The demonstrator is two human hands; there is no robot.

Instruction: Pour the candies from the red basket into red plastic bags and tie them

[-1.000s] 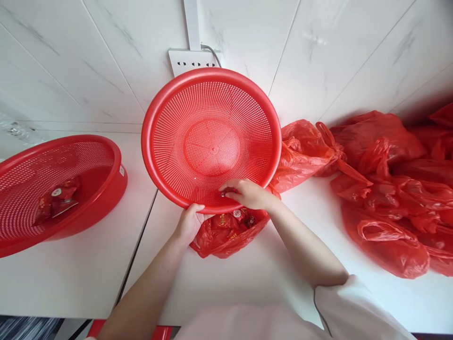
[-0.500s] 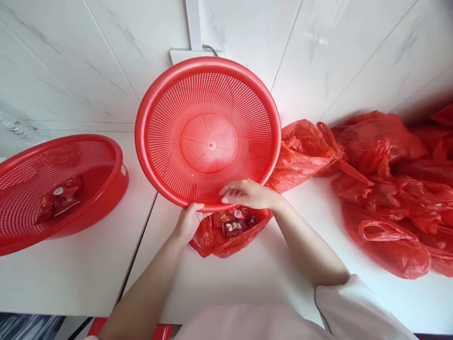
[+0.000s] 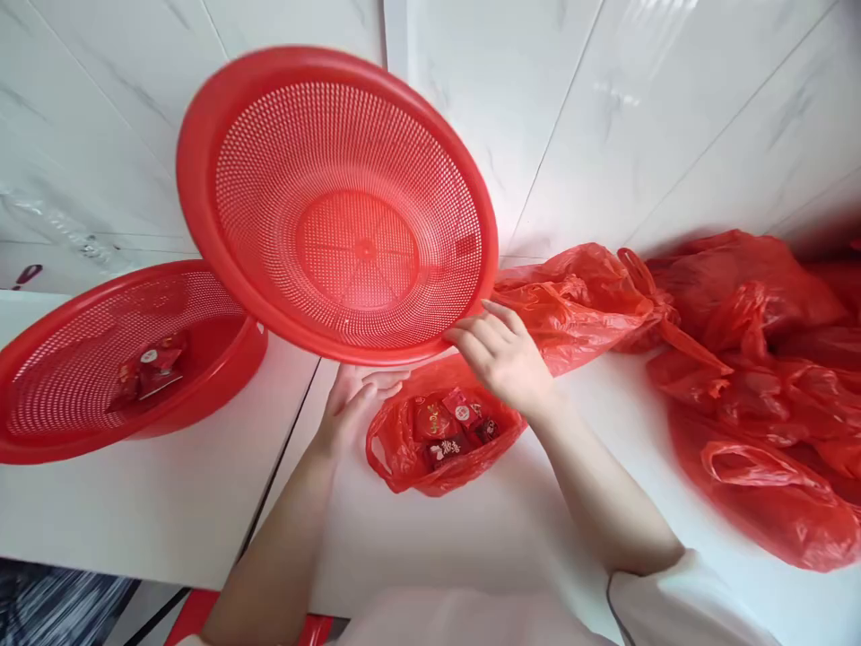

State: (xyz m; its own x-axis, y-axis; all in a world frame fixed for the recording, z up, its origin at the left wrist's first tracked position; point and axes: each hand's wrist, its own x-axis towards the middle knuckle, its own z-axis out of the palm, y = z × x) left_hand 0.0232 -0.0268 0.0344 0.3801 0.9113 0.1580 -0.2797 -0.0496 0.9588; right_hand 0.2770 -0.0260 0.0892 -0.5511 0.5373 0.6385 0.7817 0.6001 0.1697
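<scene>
Round red perforated plastic basket (image 3: pixel 363 251) tilts, mouth toward me, beyond the open red plastic bag (image 3: pixel 430 483), its rim gripped by my right hand (image 3: pixel 501 359); my left hand (image 3: pixel 350 404), left of the bag, spreads loosely, gripping nothing.

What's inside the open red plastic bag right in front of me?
The open red plastic bag shows a gold-lettered packet, a round-labelled packet, a dark red packet with white characters and a small dark packet. Anything beneath them is covered.

bags (image 3: pixel 787 386) cut off at right, lower basket (image 3: pixel 73 381) partly hidden by raised basket (image 3: pixel 356 251)
</scene>
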